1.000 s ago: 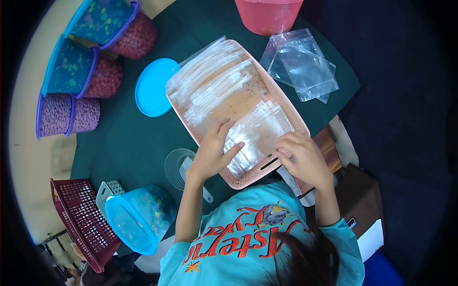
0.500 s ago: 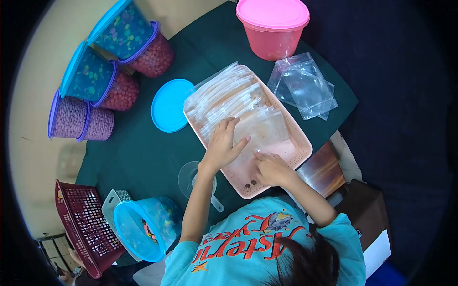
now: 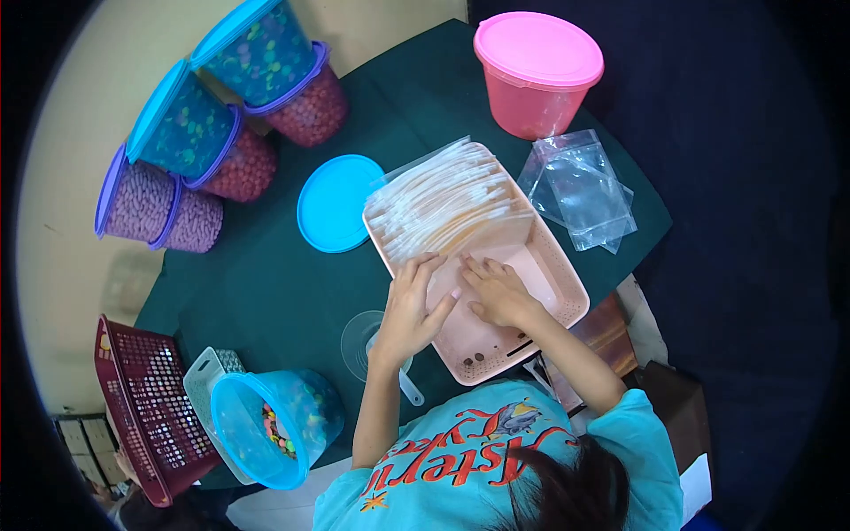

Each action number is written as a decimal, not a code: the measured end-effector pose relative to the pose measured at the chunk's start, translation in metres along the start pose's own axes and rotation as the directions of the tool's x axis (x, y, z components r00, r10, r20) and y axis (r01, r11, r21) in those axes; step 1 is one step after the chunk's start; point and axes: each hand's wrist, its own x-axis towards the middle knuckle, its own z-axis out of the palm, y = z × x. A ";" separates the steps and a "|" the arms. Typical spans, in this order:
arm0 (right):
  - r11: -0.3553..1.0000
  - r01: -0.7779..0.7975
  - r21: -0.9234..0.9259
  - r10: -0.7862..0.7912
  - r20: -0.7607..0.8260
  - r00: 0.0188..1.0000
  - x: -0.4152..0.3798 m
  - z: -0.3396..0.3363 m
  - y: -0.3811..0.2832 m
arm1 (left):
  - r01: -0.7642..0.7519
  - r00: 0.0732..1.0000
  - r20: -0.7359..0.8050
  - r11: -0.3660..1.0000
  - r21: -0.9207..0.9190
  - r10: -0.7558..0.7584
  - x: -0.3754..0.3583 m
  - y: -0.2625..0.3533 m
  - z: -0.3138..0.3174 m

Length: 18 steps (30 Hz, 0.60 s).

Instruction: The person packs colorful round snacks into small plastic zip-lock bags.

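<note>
A pink tray [image 3: 556, 257] lies on the dark green cloth, its upper part filled with a slanted row of clear plastic bags [image 3: 447, 199]. My left hand [image 3: 414, 305] reaches over the tray's left side, fingers apart, fingertips against the front bags. Inside the tray my right hand [image 3: 500, 292] has its fingers spread, the tips touching the lower edge of the bags. Neither hand grips anything. A few small dark round pieces [image 3: 475, 359] lie in the tray's near corner.
Loose clear bags [image 3: 584, 190] and a pink lidded tub [image 3: 536, 84] are at upper right. A blue lid [image 3: 336, 203] and a clear scoop [image 3: 359, 345] lie left of the tray. Stacked tubs [image 3: 186, 124], an open blue tub [image 3: 266, 429] and a maroon basket [image 3: 159, 407] stand farther left.
The front bags, spread over the tray's middle before, now stand pushed up against the row. My right hand has moved up toward them. The whole view has shifted slightly.
</note>
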 end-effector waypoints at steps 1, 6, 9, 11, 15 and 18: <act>1.000 0.009 -0.004 -0.009 0.008 1.000 -0.001 0.001 0.001 | 0.015 1.000 -0.019 0.999 0.041 -0.014 -0.003 -0.001 0.000; 0.993 0.065 0.102 -0.055 -0.098 0.994 -0.014 -0.004 0.009 | 0.066 0.995 -0.082 0.990 0.126 -0.056 -0.011 -0.010 0.002; 0.983 0.090 0.159 -0.068 -0.141 0.988 -0.022 -0.011 0.011 | 0.081 0.993 -0.094 0.982 0.168 -0.066 -0.013 -0.013 0.006; 0.978 0.108 0.178 -0.077 -0.178 0.981 -0.027 -0.015 0.010 | 0.077 0.990 -0.126 0.982 0.174 -0.055 -0.013 -0.013 0.009; 0.967 0.086 0.240 -0.036 -0.205 0.978 -0.037 -0.032 0.004 | 0.069 0.987 -0.156 0.981 0.183 -0.041 -0.012 -0.016 0.013; 0.967 0.098 0.235 -0.034 -0.265 0.964 -0.044 -0.031 0.007 | 0.087 0.982 -0.182 0.985 0.146 -0.060 -0.011 -0.023 0.014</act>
